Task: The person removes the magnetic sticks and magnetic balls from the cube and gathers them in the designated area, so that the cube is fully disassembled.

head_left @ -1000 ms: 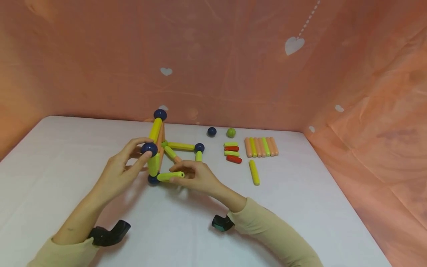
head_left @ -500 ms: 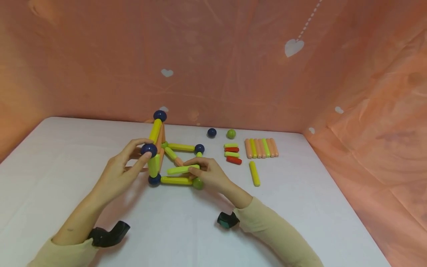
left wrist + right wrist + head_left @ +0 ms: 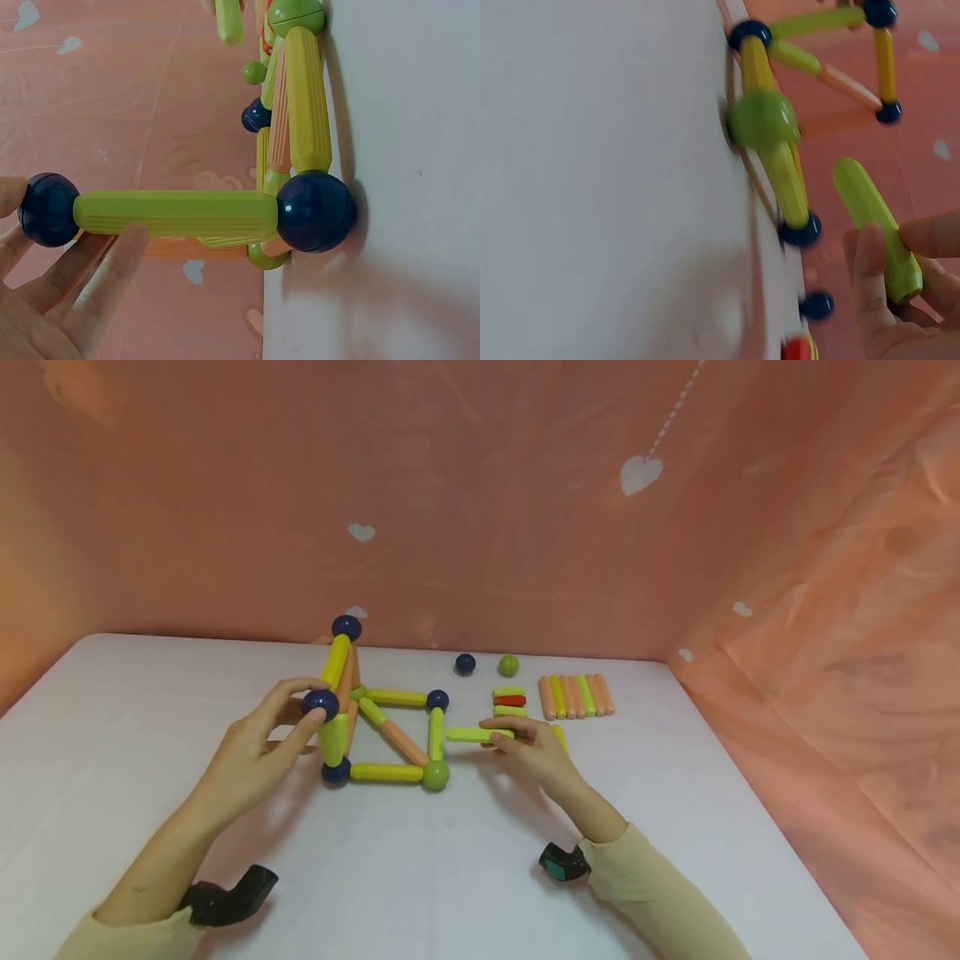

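A magnetic stick-and-ball frame stands left of the table's middle. My left hand grips the navy ball atop an upright green rod; that rod rises from a lower navy ball. On the table, a yellow rod joins the lower ball to a green ball, part of a four-sided base with a diagonal. Right of the base, my right hand pinches a light green rod above the table, apart from the frame. The right wrist view shows the rod between thumb and fingers.
Farther back lie a loose navy ball and a loose green ball. Short green and red rods are partly covered by the right hand. A row of longer rods lies to the right, with a yellow rod in front.
My right hand has moved right with the light green rod, from beside the lower navy ball to beyond the base. My left hand keeps its grip on the upper navy ball.
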{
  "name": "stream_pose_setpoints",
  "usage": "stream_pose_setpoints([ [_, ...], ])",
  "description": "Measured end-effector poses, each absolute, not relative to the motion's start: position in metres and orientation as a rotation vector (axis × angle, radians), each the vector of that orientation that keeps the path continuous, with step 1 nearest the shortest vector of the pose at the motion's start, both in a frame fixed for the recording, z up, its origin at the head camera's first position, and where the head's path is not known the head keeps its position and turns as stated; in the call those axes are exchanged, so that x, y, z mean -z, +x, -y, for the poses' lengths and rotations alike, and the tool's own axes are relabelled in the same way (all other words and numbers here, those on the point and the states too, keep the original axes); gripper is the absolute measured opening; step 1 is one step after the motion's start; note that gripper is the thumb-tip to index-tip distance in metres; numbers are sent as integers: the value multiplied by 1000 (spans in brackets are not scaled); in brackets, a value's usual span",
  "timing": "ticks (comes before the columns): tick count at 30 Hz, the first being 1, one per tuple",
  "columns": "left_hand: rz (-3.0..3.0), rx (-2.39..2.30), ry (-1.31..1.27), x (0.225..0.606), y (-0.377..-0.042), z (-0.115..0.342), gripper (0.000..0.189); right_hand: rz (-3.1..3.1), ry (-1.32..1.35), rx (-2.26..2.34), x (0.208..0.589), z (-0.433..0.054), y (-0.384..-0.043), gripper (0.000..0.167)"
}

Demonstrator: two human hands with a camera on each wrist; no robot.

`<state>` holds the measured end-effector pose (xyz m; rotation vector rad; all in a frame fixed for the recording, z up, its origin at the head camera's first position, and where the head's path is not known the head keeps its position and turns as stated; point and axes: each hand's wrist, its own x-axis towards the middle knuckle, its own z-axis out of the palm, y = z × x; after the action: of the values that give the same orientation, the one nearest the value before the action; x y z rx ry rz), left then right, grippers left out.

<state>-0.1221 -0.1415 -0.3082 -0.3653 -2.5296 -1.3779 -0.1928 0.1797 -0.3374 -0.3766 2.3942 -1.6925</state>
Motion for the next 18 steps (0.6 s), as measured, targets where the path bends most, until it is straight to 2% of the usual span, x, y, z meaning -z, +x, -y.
stream_pose_setpoints([
  [18,2505,1356,-383,311,-122,141,36,-2572,100,1709,330,-282,-182,37],
])
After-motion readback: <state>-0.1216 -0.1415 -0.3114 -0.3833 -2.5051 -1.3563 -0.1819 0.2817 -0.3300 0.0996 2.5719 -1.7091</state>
